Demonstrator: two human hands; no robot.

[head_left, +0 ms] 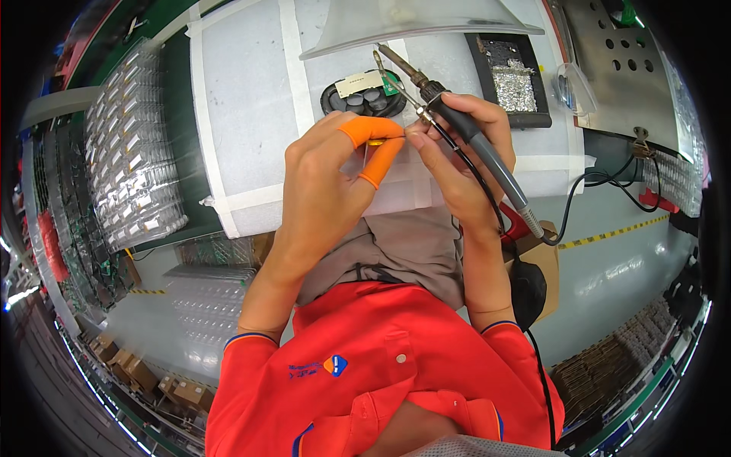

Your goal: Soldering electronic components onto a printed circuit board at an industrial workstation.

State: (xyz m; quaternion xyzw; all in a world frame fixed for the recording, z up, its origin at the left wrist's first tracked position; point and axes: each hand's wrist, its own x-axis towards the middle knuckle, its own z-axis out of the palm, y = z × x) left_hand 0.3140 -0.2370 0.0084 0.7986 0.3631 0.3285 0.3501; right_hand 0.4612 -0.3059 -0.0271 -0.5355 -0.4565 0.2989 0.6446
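Note:
My left hand [324, 167], with orange finger cots on thumb and forefinger, is closed in a pinch. What sits between those fingertips is too small to make out; a bit of yellow shows just behind them. My right hand [466, 199] holds a grey-handled soldering iron [476, 141], its tip pointing up and left. Alongside the iron runs a thin metal tube [403, 93] with a black cable. The right thumb and forefinger meet the left fingertips. Beyond the hands, a black oval holder [329, 100] carries dark round parts, a cream piece [362, 82] and a green circuit board [391, 82].
A clear plastic hood [426, 32] stands at the back of the white taped work surface [244, 114]. Right of it lies a black tray [531, 119] with silvery scraps, then a perforated metal box [620, 99]. Clear plastic trays [137, 152] are stacked at left. A black cable [567, 209] loops at right.

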